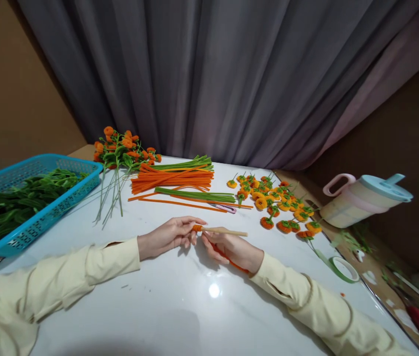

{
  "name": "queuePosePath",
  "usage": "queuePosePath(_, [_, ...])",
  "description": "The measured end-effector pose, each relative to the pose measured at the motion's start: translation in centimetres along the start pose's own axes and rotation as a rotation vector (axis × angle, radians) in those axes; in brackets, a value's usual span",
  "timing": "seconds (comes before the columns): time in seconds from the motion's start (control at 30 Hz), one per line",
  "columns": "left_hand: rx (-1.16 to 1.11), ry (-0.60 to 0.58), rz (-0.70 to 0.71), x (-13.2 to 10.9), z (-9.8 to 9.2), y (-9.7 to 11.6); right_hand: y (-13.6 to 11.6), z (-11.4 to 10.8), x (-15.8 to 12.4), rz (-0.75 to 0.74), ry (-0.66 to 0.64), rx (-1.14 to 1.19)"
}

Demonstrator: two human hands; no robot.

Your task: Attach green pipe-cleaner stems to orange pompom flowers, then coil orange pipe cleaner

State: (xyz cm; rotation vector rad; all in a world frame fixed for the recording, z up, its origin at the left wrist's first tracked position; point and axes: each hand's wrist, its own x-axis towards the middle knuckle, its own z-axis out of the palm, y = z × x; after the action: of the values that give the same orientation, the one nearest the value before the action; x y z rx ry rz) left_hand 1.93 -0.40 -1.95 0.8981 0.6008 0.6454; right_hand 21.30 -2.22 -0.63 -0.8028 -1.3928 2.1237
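Note:
Near the middle of the white table, my left hand [172, 236] pinches the tip of a thin wooden stick [228, 231], where an orange pipe cleaner [196, 228] is coiled round it. My right hand [231, 247] is closed round the loose length of that pipe cleaner, which runs under the palm toward the wrist; the stick lies across the top of these fingers. Beyond both hands lie a pile of orange pipe cleaners [172, 179] and some green pipe cleaners [198, 195], with small scissors [224, 208] partly under them.
A blue basket [50, 212] of green leaves stands at left. Orange flowers on stems [124, 148] lie at the back left, and several yellow and orange flower heads [261, 198] at right. Green tape [345, 269] and a lidded jug [367, 200] are at the right edge.

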Motion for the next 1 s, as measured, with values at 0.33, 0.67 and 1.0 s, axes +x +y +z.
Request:
queuePosePath(0.33, [-0.001, 0.02, 0.033, -0.14, 0.54, 0.27, 0.25, -0.17, 0.28, -0.039, -0.106, 0.061])
queuePosePath(0.67, [-0.101, 0.138, 0.047, 0.2, 0.66, 0.27, -0.24, -0.4, 0.36, 0.091, -0.086, 0.1])
queuePosePath(1.0, [-0.147, 0.179, 0.041, 0.17, 0.76, 0.3, -0.13, -0.15, 0.37, 0.115, -0.105, -0.002])
